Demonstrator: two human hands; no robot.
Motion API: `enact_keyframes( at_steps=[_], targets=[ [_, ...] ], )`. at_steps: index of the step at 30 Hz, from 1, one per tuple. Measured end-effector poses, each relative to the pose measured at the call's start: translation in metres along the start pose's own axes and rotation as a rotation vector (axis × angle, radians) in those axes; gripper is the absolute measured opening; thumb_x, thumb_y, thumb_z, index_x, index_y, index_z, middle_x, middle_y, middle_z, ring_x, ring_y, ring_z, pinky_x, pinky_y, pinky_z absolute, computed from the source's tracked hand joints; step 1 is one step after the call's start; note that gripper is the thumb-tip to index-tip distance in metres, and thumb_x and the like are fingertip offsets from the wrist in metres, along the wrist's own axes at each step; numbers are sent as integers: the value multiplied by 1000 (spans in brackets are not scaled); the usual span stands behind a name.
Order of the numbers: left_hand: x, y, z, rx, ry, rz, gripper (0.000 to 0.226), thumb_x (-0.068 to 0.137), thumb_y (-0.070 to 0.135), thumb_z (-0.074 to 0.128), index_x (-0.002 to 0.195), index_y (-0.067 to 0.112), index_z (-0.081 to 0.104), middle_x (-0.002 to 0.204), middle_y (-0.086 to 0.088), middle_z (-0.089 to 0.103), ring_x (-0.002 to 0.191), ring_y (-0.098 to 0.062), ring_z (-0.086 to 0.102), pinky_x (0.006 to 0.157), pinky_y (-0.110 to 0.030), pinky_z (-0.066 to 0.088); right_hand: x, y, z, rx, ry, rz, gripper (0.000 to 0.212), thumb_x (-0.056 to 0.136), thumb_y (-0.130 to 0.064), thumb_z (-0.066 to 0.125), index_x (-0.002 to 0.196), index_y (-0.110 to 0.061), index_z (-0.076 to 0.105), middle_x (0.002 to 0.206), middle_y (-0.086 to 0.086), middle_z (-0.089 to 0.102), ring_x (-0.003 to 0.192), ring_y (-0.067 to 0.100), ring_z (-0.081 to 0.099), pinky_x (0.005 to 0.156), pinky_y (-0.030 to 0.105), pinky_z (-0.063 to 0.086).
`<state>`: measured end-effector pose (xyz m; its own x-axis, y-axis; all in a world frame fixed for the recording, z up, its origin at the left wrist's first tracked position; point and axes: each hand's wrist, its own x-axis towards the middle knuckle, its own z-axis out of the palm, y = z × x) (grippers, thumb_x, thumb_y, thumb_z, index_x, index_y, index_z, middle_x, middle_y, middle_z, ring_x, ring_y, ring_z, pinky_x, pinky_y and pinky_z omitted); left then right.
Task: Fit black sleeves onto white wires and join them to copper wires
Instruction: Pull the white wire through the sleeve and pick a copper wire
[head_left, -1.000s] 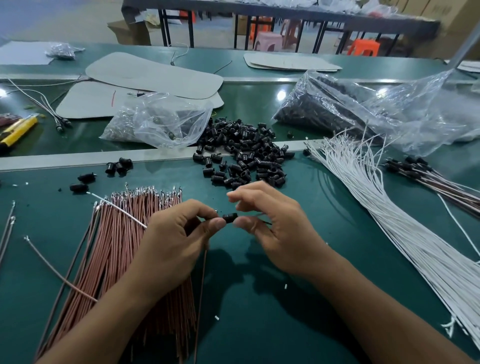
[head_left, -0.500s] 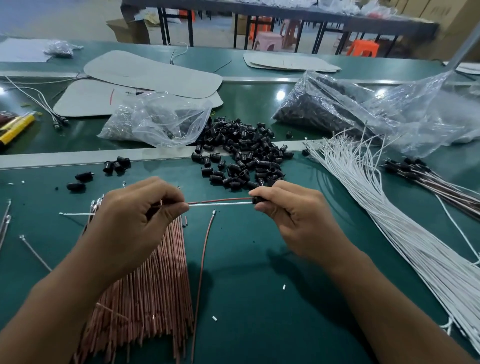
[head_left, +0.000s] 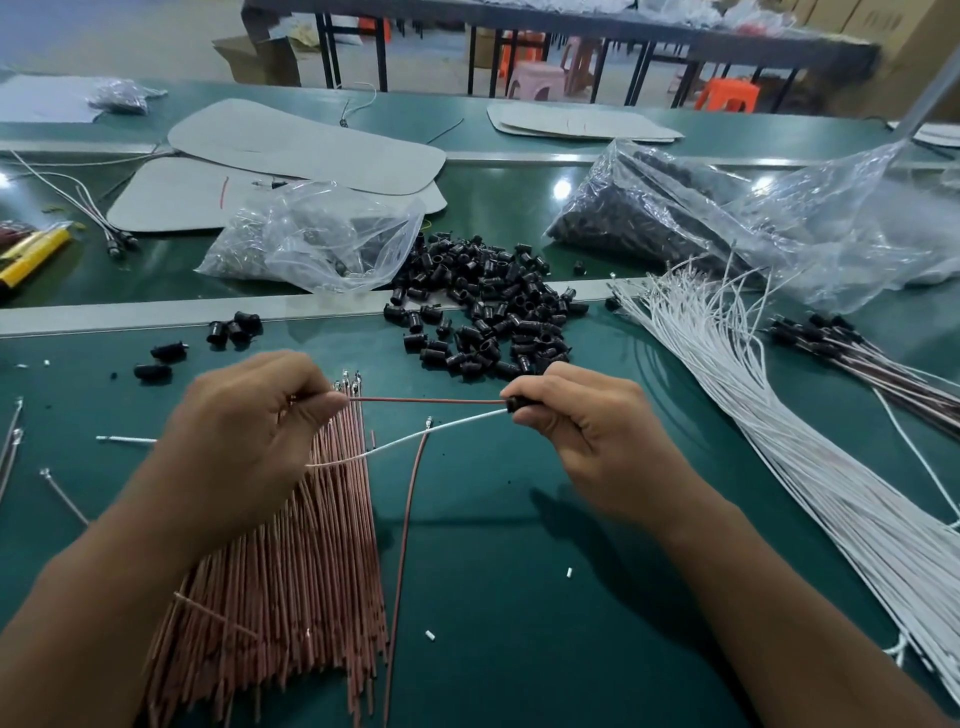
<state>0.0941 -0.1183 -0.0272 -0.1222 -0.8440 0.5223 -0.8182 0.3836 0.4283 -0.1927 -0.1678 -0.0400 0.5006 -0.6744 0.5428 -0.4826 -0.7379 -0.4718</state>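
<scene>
Pinching black sleeve (head_left: 515, 404) in right hand (head_left: 587, 421). Gripping copper wire (head_left: 426, 400) in left hand (head_left: 244, 431), white wire (head_left: 395, 441) sagging between hands.

Grey pads (head_left: 306, 145) lie on the green table (head_left: 519, 519); a yellow tool (head_left: 34, 254) at left

This is a factory floor, a hand-assembly line for wiring. Long green benches (head_left: 519, 597) run in rows, heaped with parts in bulk: a bundle of copper wires (head_left: 291, 571), a sheaf of white wires (head_left: 779, 441), a pile of black sleeves (head_left: 483, 306), and clear bags (head_left: 332, 234) holding more. Cardboard boxes (head_left: 260, 60) and plastic stools (head_left: 537, 78) stand on the bare floor (head_left: 104, 36) behind.
</scene>
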Motion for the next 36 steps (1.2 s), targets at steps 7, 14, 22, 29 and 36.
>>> enact_keyframes(
  at_steps=[7,14,22,29,36],
  targets=[
    [-5,-27,-23,137,-231,-137,26,85,20,73,74,35,54,94,8,58,89,-16,52,78,-34,40,-2,-3,5,47,-92,-14,17,95,-4,62,108,-3,72,83,0,60,72,15,56,69,24,49],
    [-7,53,22,-223,-269,-9,47,86,49,52,120,19,66,96,19,67,79,5,63,71,-15,54,-4,-22,24,193,-134,28,30,94,-14,67,124,-14,63,85,-19,58,74,-2,57,72,16,47],
    [-9,46,25,-360,-140,-127,24,86,34,59,103,25,74,77,18,69,49,-7,53,42,-16,41,-4,-13,4,298,-60,328,9,89,-7,74,89,-16,74,74,-15,65,67,1,57,66,14,44],
    [-11,48,29,-405,-159,-172,29,86,39,56,103,25,75,79,14,71,55,-18,59,52,-36,49,-1,-17,5,28,-10,-17,4,88,-2,74,86,-5,76,83,1,67,76,21,56,70,29,46],
    [-13,44,33,-472,-192,-155,27,87,45,52,97,30,72,76,2,69,54,-23,57,49,-42,46,-2,-19,10,-9,28,-81,4,88,-3,74,84,-5,75,84,2,66,78,21,52,71,26,45]
  ],
)
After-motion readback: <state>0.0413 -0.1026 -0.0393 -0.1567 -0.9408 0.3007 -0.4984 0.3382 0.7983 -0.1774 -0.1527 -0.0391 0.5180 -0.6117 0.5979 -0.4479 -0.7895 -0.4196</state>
